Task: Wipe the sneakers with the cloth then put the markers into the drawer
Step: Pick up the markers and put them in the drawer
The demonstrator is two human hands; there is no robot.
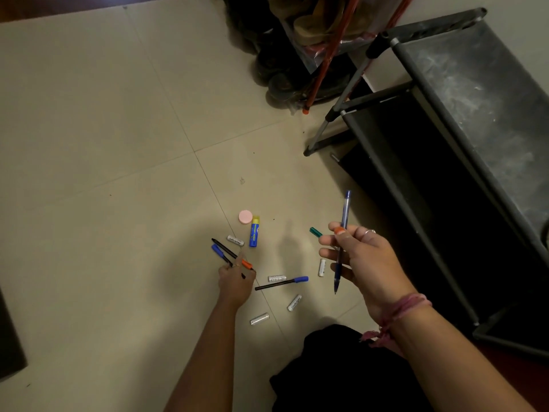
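Observation:
My right hand (353, 257) is raised above the floor and grips a blue pen (344, 221) upright, together with an orange-capped marker (339, 231) and a green-capped marker (315, 232) that pokes out to the left. My left hand (236, 282) is low at the floor and pinches two thin markers, one blue-capped (217, 250) and one orange-capped (246, 264). Another black marker with a blue cap (282, 283) lies loose on the tiles between my hands. No sneakers, cloth or drawer are visible.
Several small white batteries (294, 302) lie scattered around the markers. A blue-and-yellow glue stick (254, 231) and a pink round lid (245, 217) lie just beyond. A dark shoe rack (445, 120) stands at right, bagged shoes (285, 55) behind it.

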